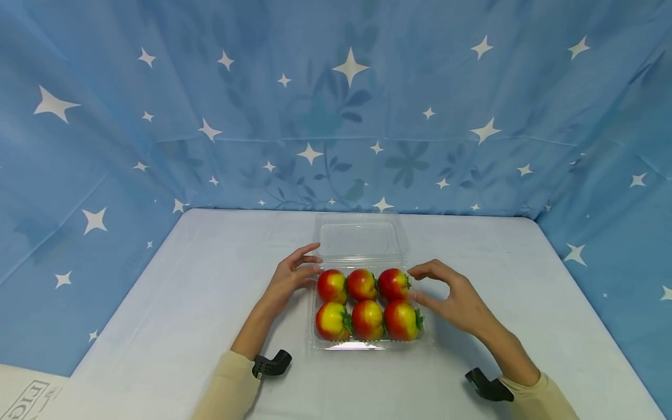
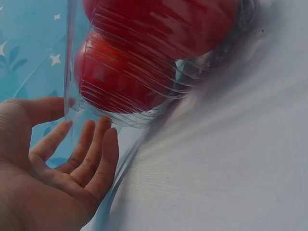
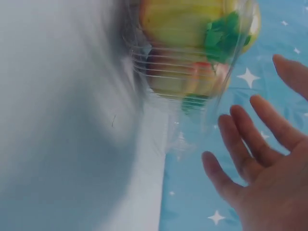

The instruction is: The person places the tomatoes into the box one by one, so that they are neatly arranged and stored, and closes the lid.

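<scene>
A clear plastic clamshell box (image 1: 343,345) sits on the table with its lid (image 1: 361,240) folded back, away from the person. Two rows of three red-and-yellow fruits (image 1: 367,319) with green leafy tops fill it. At the box's left side is the left hand (image 1: 283,281), fingers loosely bent; in the left wrist view its thumb and fingertips (image 2: 110,137) reach the rim and ribbed wall. The right hand (image 1: 462,300) hovers by the right side, thumb and fingers spread. A gap separates its fingers (image 3: 243,139) from the box in the right wrist view, and nothing is in it.
The white-covered table (image 1: 210,291) extends on both sides of the box. Blue curtains (image 1: 252,105) with white stars enclose the back and sides. A printed pale panel (image 1: 31,394) shows at the lower left corner. Black wrist cameras (image 1: 272,363) are strapped at both sleeves.
</scene>
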`<state>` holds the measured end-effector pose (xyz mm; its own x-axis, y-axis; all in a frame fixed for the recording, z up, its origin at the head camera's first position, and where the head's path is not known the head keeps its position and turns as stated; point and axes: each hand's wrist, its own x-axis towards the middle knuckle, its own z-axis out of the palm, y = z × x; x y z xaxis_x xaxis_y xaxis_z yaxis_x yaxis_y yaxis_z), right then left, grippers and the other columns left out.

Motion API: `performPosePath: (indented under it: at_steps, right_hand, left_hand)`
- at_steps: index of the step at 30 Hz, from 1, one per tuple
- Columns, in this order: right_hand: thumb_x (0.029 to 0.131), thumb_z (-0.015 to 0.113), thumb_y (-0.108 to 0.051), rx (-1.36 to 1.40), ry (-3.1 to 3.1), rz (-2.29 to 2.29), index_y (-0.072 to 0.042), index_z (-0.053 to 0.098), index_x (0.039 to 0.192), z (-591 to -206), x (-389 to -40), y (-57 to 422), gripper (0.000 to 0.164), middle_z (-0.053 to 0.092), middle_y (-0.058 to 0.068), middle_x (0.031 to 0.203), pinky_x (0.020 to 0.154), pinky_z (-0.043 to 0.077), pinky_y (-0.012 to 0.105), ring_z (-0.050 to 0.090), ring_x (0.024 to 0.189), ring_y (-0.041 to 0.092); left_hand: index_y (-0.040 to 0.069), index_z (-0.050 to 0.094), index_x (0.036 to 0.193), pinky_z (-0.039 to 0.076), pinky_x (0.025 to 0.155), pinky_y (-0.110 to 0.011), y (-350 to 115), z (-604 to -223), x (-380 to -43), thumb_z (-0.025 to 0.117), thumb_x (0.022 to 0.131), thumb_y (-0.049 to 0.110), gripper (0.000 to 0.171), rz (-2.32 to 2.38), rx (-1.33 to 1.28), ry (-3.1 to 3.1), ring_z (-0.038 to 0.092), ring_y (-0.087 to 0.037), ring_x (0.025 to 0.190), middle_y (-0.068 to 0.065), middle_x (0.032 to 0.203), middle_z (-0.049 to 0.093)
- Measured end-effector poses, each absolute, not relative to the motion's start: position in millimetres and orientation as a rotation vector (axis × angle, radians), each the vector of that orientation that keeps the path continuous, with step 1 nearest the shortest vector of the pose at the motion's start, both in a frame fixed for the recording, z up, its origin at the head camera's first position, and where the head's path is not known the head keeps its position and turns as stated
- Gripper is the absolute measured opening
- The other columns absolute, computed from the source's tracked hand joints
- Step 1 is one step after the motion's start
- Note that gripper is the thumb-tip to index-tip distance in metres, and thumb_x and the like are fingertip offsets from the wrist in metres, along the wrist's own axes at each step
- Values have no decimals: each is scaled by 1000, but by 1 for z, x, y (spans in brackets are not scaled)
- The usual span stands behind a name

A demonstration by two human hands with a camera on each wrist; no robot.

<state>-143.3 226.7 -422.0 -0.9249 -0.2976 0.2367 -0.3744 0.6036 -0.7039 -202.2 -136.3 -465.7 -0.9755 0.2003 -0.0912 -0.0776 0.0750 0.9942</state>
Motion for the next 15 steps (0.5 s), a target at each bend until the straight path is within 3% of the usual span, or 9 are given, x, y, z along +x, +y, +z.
performPosePath:
  at_steps: [7,15]
  right_hand:
    - [98,73,-20,486,-2646,1333,-6,67,128,-431,-165,221,33,68,15,125,103,54,60,66,116,30]
    - [100,70,-24,356,-2675,1384,-4,59,137,-430,-185,219,43,59,19,138,106,52,62,60,124,39]
  left_hand:
    - [22,55,151,62,92,-31,-136,-462,-203,65,101,20,51,2036,79,2152,69,-20,104,-22,138,59]
    - [16,53,152,62,87,-30,-133,-461,-207,63,102,16,50,2090,60,2156,72,-17,101,-24,138,58]
